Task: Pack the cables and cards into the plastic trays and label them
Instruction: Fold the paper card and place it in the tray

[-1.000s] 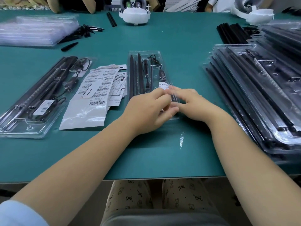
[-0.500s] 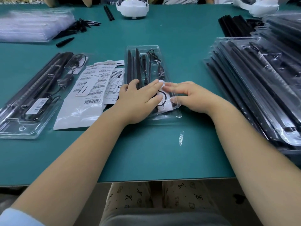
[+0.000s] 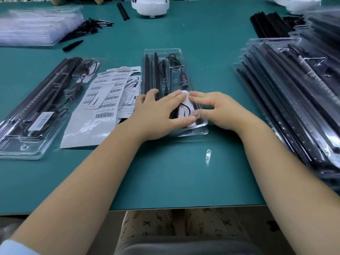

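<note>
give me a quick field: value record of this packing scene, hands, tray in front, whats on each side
left hand: flat on the middle tray, fingers straight
right hand: fingers on the tray's near right part
middle tray: clear plastic, holds black rods, a cable and a white card
left of tray: barcode label sheets, then a labelled tray
right of tray: stack of packed trays
surface: green table

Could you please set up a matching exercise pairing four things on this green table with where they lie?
Things:
1. clear plastic tray under the hands
2. white barcode label sheets
3. tall stack of packed clear trays
4. white rounded headset

Places:
A. far edge, middle
B. right side
C. centre
D. left of the centre tray

Pairs: 1-C, 2-D, 3-B, 4-A
</note>
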`<action>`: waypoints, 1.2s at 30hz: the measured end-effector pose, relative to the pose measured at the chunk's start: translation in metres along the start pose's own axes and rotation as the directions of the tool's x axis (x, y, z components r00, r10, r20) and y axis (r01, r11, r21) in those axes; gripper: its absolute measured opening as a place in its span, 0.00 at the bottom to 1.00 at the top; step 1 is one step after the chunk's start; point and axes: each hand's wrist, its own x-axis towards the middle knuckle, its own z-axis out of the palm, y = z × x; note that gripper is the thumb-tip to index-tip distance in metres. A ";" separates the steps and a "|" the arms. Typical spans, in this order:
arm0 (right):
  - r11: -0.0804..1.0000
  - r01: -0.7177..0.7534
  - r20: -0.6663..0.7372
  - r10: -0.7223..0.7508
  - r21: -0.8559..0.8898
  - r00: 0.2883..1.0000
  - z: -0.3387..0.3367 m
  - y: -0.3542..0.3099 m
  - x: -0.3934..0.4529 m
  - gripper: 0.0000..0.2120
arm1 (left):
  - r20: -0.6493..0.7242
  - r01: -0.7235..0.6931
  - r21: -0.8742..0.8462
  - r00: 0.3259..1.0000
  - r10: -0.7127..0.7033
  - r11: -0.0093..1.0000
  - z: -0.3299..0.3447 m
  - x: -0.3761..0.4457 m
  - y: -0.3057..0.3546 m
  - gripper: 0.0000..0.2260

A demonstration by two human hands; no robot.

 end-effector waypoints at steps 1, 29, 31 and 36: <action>1.000 0.001 0.036 -0.001 0.020 0.999 -0.001 0.001 0.002 0.23 | 0.001 0.001 0.000 1.000 -0.001 1.000 0.000 0.000 0.000 0.38; 0.986 -0.135 -0.136 0.148 0.100 0.980 -0.001 -0.010 -0.013 0.21 | 0.051 -0.095 0.073 0.995 0.091 0.993 -0.001 -0.006 -0.007 0.51; 0.980 -0.177 -0.169 0.191 0.094 0.967 -0.002 -0.010 -0.012 0.24 | 0.046 -0.113 0.056 0.993 0.111 0.992 0.000 -0.007 -0.007 0.49; 0.966 -0.192 -0.121 0.214 0.173 0.969 -0.006 -0.010 -0.018 0.09 | 0.044 -0.102 -0.047 0.994 0.104 0.994 -0.001 -0.009 -0.010 0.41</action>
